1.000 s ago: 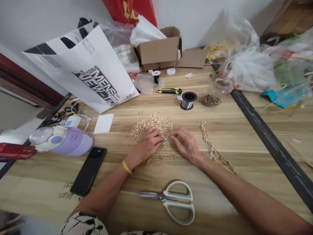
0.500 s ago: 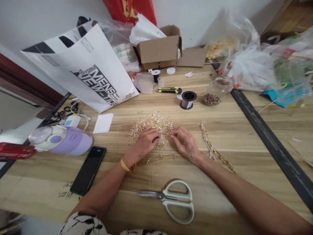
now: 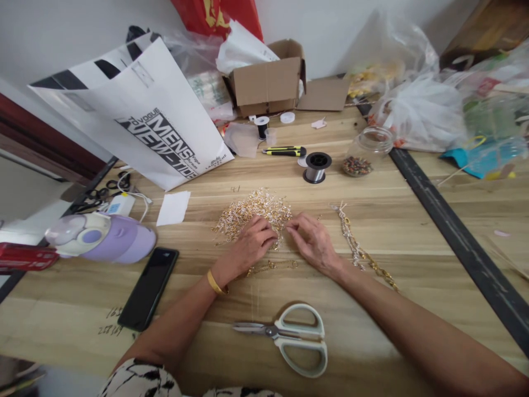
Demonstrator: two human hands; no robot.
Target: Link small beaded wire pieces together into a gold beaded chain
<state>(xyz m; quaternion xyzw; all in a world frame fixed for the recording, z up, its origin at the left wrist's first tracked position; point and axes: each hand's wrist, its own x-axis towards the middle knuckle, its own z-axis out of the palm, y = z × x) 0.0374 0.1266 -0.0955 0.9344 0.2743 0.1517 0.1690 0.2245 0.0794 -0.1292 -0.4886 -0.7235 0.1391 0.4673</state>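
A loose pile of small gold and clear beads or charms (image 3: 252, 208) lies on the wooden table. At the pile's near edge is my left hand (image 3: 257, 240), fingers pinched; whatever they grip is too small to name. My right hand (image 3: 309, 238) faces it from the right side of the pile, thumb and forefinger together on something tiny. A gold chain (image 3: 270, 266) lies just below my hands, partly behind my left wrist. Gold and silver chains (image 3: 357, 251) are laid out right of my right hand. White-handled scissors (image 3: 289, 336) rest nearer to me.
Behind the pile are a wire spool (image 3: 317, 167), a yellow-black utility knife (image 3: 284, 150) and a jar of beads (image 3: 363, 154). A black phone (image 3: 149, 288), a purple bottle (image 3: 107, 237) and a white bag (image 3: 144, 121) stand or lie left. A cardboard box (image 3: 266, 82) is at the back.
My left hand has shifted slightly right, closer to my right hand, with its fingers still pinched. My right hand stays nearly in place.
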